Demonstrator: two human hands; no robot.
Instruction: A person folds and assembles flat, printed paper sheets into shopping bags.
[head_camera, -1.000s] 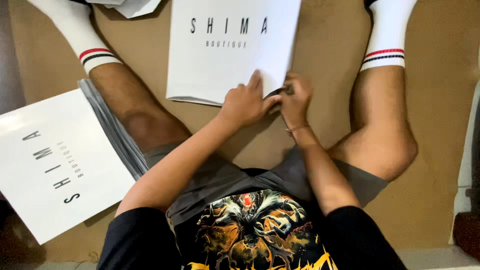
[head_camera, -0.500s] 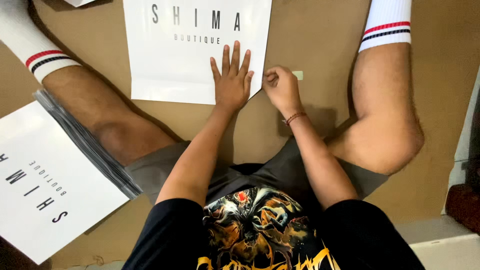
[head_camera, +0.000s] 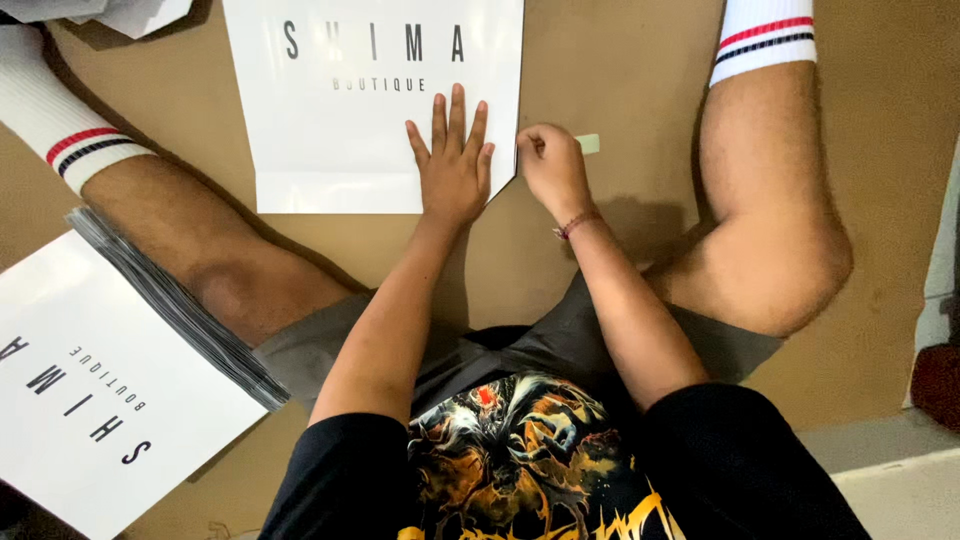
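Fingers (head_camera: 452, 125) of the left hand (head_camera: 452, 170) are lying spread and flat, pinning the white printed plastic mailer bag (head_camera: 340, 130) on the brown cardboard floor sheet (head_camera: 620, 80); the right hand (head_camera: 553, 170) is pinching a pale peel-off strip (head_camera: 588, 144) beside the bag's edge. Keeping the palm pressing steadily should stop wrinkles.

We see a stack of white printed bags (head_camera: 95, 400) lying beside our left leg. Brown cardboard (head_camera: 620, 70) covers the floor beneath us.
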